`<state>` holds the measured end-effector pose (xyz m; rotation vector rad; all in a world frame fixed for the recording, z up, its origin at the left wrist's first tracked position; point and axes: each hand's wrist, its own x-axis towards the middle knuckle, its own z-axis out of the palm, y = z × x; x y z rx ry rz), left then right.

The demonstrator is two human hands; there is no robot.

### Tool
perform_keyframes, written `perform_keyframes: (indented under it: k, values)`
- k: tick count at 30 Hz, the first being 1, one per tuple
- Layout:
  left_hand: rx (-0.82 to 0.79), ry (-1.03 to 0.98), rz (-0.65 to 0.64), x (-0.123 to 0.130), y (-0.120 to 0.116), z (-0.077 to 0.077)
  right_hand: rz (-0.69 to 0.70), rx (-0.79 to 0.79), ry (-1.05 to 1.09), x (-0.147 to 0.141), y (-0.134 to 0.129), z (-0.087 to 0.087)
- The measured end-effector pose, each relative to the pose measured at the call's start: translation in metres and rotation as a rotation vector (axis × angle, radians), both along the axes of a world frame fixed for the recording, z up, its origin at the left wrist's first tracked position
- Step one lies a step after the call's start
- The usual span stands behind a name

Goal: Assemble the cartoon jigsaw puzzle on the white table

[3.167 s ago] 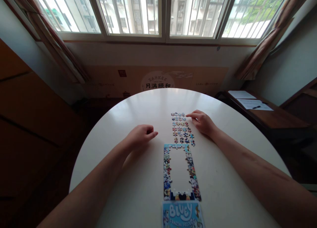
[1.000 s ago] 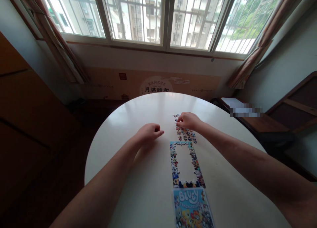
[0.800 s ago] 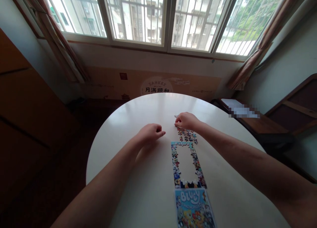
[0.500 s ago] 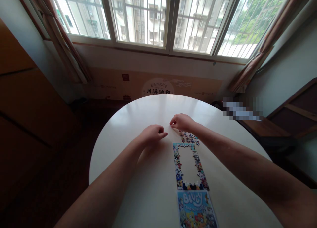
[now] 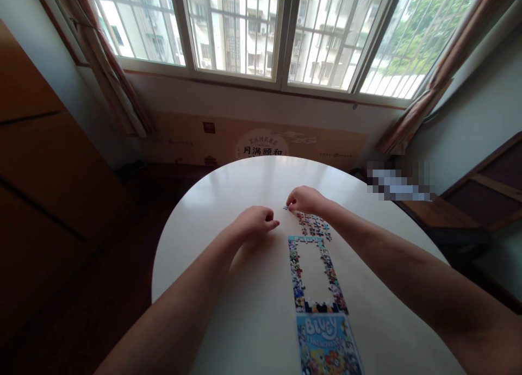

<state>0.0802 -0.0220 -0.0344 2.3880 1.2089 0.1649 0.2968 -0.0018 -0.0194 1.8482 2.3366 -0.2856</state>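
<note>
My right hand [image 5: 304,199] is closed, with thumb and finger pinched at the edge of a small puzzle piece [image 5: 285,207] low over the white table. Several loose puzzle pieces [image 5: 312,224] lie in rows just below that hand, partly covered by its wrist. My left hand [image 5: 258,221] rests to the left, its fingers loosely curled and the thumb apart from them; nothing shows between them. Nearer to me lies a joined puzzle border [image 5: 297,280], a colourful frame with a bare middle. A printed "Bluey" picture sheet [image 5: 326,342] lies below the border.
The round white table [image 5: 196,206] fills the middle of the view. Behind it stand a printed board [image 5: 175,133] and a barred window [image 5: 234,27]. A brown cabinet [image 5: 41,163] is on the left, and a wooden piece of furniture [image 5: 432,209] stands at the right.
My right hand has shifted slightly right, and the puzzle piece at its fingertips shows more clearly. The whole view has moved a little; my left hand keeps its pose.
</note>
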Motion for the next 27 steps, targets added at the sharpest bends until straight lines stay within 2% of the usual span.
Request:
perform_keyframes:
  k: [9,17,22,27]
  values:
    - [0.002,0.001,-0.002,0.000,0.001,-0.002,0.007,-0.213,0.074,0.001,0.012,0.009]
    - [-0.009,-0.024,0.010,0.000,0.000,-0.001,0.070,-0.174,0.278,0.004,0.005,0.012]
    - [0.003,-0.073,0.003,0.001,-0.001,-0.001,0.133,-0.074,0.444,0.013,-0.016,0.022]
    - [0.042,-0.216,-0.021,0.005,-0.010,0.005,0.142,0.044,0.587,0.040,-0.065,0.032]
